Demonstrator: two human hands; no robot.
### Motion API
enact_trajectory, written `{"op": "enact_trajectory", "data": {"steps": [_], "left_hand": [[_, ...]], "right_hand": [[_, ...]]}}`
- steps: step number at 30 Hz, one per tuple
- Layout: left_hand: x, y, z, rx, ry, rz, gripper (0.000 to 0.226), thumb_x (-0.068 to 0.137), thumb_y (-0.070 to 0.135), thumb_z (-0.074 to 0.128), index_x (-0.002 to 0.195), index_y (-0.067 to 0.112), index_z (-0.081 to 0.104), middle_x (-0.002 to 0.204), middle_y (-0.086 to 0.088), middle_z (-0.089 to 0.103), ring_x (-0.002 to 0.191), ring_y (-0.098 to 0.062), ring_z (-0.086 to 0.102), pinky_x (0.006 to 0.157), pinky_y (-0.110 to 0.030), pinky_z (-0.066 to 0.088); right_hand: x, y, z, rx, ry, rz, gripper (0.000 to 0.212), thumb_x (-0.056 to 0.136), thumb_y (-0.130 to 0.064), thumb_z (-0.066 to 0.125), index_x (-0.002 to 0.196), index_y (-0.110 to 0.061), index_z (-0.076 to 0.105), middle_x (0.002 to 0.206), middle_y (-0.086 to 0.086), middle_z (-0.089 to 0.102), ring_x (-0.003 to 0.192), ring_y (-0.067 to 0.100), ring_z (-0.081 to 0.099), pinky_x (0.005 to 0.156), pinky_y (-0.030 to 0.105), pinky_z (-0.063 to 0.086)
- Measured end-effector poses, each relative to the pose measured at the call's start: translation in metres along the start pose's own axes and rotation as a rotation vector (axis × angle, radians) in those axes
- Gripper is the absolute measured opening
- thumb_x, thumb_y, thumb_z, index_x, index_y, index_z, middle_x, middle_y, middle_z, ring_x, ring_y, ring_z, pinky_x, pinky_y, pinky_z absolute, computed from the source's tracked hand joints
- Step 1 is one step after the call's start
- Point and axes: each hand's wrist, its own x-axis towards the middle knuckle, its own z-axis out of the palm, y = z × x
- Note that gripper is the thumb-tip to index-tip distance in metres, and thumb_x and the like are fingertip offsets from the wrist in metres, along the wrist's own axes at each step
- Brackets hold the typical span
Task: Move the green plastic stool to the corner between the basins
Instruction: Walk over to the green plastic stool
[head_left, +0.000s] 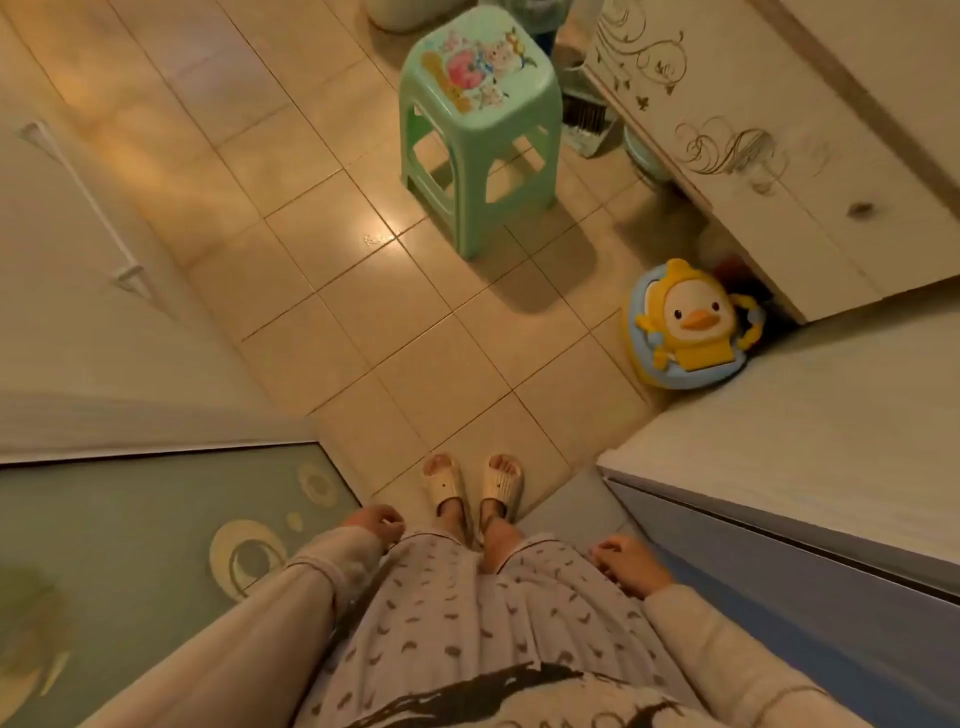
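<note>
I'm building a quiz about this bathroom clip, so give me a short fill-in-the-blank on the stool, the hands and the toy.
1. The green stool stands upright on the tiled ____.
2. The toy beside the white cabinet is shaped like a ____.
3. Both the left hand and the right hand hold ____.
4. On the person's feet are pale ____.

Missing words: floor; duck; nothing; slippers

Duck potty seat (693, 325) on tiled floor (363, 312) beside white cabinet (779, 171).
</note>
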Motion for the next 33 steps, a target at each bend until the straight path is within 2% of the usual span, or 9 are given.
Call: {"op": "enact_trajectory", "data": {"steps": [3,6,11,14,17,22,29,31,33], "left_hand": [[0.005,0.006,-0.003,-0.110,0.055,0.033,0.010,0.089,0.004,0.046,0.094,0.007,0.054,0.065,-0.001,0.050,0.059,-0.013,0.046,0.079,-0.030,0.041],[0.003,0.013,-0.003,-0.143,0.095,0.019,0.010,0.089,0.004,0.046,0.094,0.007,0.054,0.068,-0.004,0.053,0.061,-0.017,0.049,0.081,-0.036,0.045],[0.005,0.005,0.004,-0.016,0.171,-0.058,0.027,0.088,0.012,0.048,0.110,0.004,0.062,0.117,-0.018,0.064,0.108,-0.031,0.058,0.088,-0.030,0.044],[0.007,0.000,0.006,-0.141,0.210,-0.052,0.010,0.088,0.008,0.049,0.083,0.013,0.056,0.098,-0.016,0.063,0.090,-0.026,0.056,0.075,-0.027,0.040],[0.015,0.000,-0.003,-0.233,0.222,-0.054,0.009,0.087,0.005,0.051,0.080,0.010,0.053,0.087,-0.010,0.054,0.085,-0.021,0.048,0.075,-0.026,0.036],[0.028,0.012,-0.031,-0.116,0.084,-0.130,0.030,0.088,0.010,0.050,0.061,0.022,0.047,0.066,0.002,0.048,0.077,-0.019,0.050,0.077,-0.023,0.035],[0.061,0.069,-0.109,-0.086,0.105,-0.145,0.022,0.087,0.011,0.051,0.066,0.016,0.052,0.080,-0.006,0.055,0.080,-0.020,0.050,0.076,-0.022,0.037],[0.070,0.096,-0.139,-0.091,0.113,-0.109,0.011,0.088,0.010,0.049,0.088,0.009,0.059,0.088,-0.010,0.056,0.073,-0.021,0.051,0.075,-0.024,0.041],[0.078,0.124,-0.171,-0.111,0.138,-0.062,0.025,0.089,0.009,0.048,0.109,0.000,0.060,0.085,-0.010,0.056,0.067,-0.021,0.051,0.070,-0.027,0.044]], "right_hand": [[0.003,0.003,-0.006,0.038,0.022,0.046,0.019,0.092,-0.011,0.047,0.081,-0.006,0.061,0.064,0.003,0.054,0.057,0.013,0.046,0.051,0.021,0.038],[0.007,-0.003,-0.013,0.106,-0.010,0.064,0.029,0.093,-0.008,0.045,0.065,-0.007,0.053,0.062,0.007,0.052,0.052,0.016,0.043,0.049,0.022,0.034],[0.010,-0.051,-0.038,0.248,-0.054,-0.020,0.019,0.095,-0.009,0.042,0.079,-0.007,0.052,0.065,0.008,0.049,0.051,0.015,0.044,0.035,0.016,0.035],[0.013,-0.084,-0.055,0.212,-0.037,-0.121,0.012,0.095,-0.010,0.043,0.088,-0.007,0.052,0.068,0.006,0.051,0.054,0.014,0.046,0.045,0.019,0.038],[0.015,-0.119,-0.070,0.217,-0.017,-0.197,0.012,0.095,-0.011,0.043,0.095,-0.006,0.054,0.070,0.005,0.053,0.057,0.014,0.048,0.052,0.021,0.039],[0.017,-0.172,-0.084,0.374,-0.059,-0.235,0.014,0.095,-0.013,0.042,0.096,-0.008,0.056,0.076,0.006,0.057,0.066,0.015,0.054,0.060,0.025,0.045],[0.038,-0.239,-0.101,0.473,-0.022,-0.169,0.015,0.095,-0.013,0.042,0.094,-0.009,0.056,0.075,0.006,0.057,0.064,0.016,0.053,0.060,0.026,0.045],[0.047,-0.255,-0.107,0.415,0.016,-0.147,0.014,0.094,-0.012,0.042,0.092,-0.009,0.056,0.073,0.006,0.057,0.061,0.015,0.051,0.057,0.025,0.043],[0.055,-0.267,-0.114,0.362,0.045,-0.110,0.013,0.094,-0.010,0.042,0.088,-0.008,0.054,0.070,0.006,0.055,0.057,0.015,0.049,0.051,0.022,0.040]]}}
